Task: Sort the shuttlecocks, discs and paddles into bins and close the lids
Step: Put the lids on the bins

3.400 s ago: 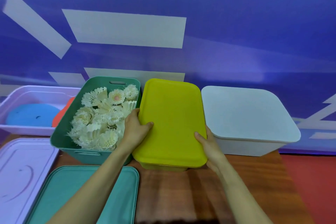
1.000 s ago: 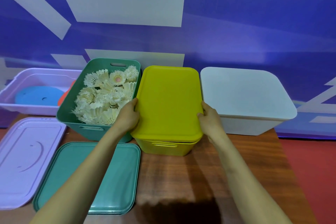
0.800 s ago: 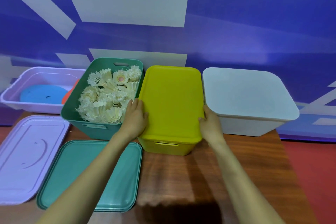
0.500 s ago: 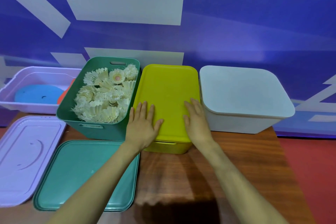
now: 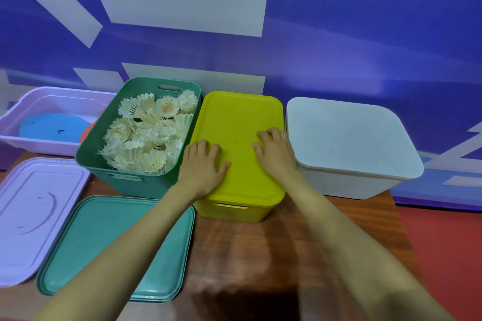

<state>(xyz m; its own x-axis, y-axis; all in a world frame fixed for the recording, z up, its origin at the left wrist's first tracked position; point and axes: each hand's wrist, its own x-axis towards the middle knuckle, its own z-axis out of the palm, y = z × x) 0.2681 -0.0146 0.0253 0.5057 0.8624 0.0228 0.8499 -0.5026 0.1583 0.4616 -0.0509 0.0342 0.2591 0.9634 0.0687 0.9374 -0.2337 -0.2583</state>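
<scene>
I see the yellow lid (image 5: 238, 122) lying flat and flush on the yellow bin (image 5: 234, 212), glossy, rounded at the corners, at the worktop's (image 5: 247, 247) centre. My left hand (image 5: 202, 168) and right hand (image 5: 275, 151) both press on it palm down, fingers spread, gripping nothing. At nine o'clock the green bin (image 5: 130, 185) stands uncovered, heaped with white shuttlecocks (image 5: 148, 135); its green lid (image 5: 104, 242) lies flat at seven o'clock. Farther toward nine, the lilac bin (image 5: 57, 96) holds a blue disc (image 5: 52, 130), its lilac lid (image 5: 31, 211) in front. At three o'clock the white bin (image 5: 347, 185) sits covered.
</scene>
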